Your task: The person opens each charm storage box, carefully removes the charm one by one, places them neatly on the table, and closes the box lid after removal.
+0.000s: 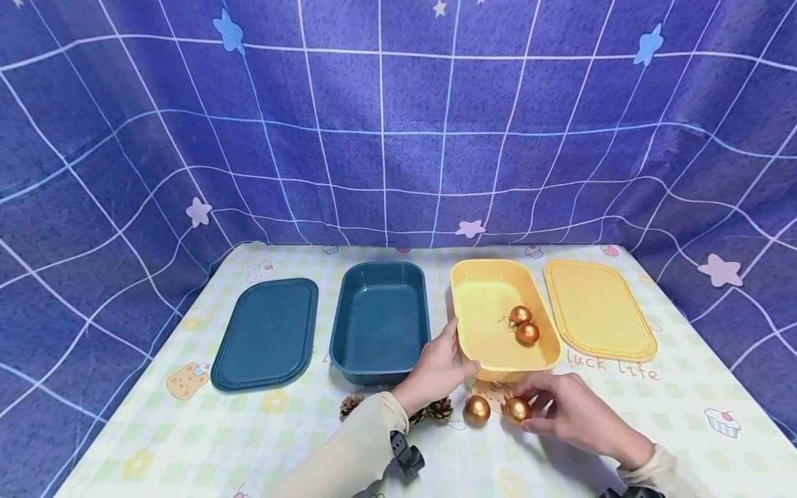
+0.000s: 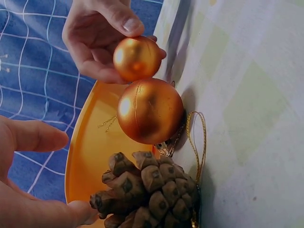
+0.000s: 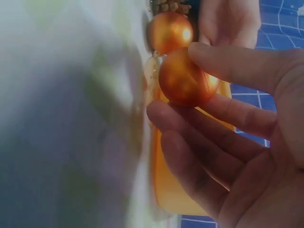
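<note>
My right hand (image 1: 575, 413) pinches a gold Christmas ball (image 1: 516, 410) between thumb and fingers, low in front of the yellow container (image 1: 486, 318). A second gold Christmas ball (image 1: 477, 410) lies just left of it on the cloth. At the container's near left corner, my left hand (image 1: 438, 365) grips the wall, thumb toward the front and fingers along the side. Inside that container, two gold balls (image 1: 527, 333) lie toward the right. Several pine cones (image 1: 441, 409) sit under my left forearm, partly hidden; one pine cone (image 2: 152, 192) shows close up in the left wrist view.
An empty dark blue container (image 1: 380, 325) stands left of the yellow one. Its blue lid (image 1: 266, 334) lies flat at far left, and a yellow lid (image 1: 600, 310) lies at right. Behind the checked tablecloth (image 1: 205, 443) hangs a blue curtain (image 1: 411, 97).
</note>
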A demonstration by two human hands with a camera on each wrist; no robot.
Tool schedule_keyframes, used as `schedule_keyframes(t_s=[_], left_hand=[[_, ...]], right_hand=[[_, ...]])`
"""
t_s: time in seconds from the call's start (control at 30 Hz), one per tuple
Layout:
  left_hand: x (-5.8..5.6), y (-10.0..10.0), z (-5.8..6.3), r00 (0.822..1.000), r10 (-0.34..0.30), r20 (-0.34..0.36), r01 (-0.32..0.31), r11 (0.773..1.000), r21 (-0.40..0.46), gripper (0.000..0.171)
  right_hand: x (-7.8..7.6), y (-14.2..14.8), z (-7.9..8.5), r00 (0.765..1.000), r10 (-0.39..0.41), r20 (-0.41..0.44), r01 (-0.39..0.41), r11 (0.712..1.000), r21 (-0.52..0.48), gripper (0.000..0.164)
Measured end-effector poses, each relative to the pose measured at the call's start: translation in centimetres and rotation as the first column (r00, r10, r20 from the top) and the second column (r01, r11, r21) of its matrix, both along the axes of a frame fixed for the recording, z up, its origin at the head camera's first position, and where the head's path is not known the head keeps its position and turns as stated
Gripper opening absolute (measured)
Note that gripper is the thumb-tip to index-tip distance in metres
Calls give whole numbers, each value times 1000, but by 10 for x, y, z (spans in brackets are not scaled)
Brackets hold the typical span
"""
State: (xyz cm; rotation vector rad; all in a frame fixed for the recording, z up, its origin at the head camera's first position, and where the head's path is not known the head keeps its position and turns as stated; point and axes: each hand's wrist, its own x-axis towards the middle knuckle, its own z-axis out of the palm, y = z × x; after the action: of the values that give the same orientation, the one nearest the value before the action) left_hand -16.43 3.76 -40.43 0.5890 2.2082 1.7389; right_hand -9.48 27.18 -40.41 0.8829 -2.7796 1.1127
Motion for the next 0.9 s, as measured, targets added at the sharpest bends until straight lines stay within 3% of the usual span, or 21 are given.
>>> schedule_keyframes(t_s=[0.9], left_hand=[[2, 0, 3, 1000, 1, -4, -1, 1000, 0, 87]], right_hand=[[-1, -11, -10, 996, -87, -7, 87, 995, 46, 27]])
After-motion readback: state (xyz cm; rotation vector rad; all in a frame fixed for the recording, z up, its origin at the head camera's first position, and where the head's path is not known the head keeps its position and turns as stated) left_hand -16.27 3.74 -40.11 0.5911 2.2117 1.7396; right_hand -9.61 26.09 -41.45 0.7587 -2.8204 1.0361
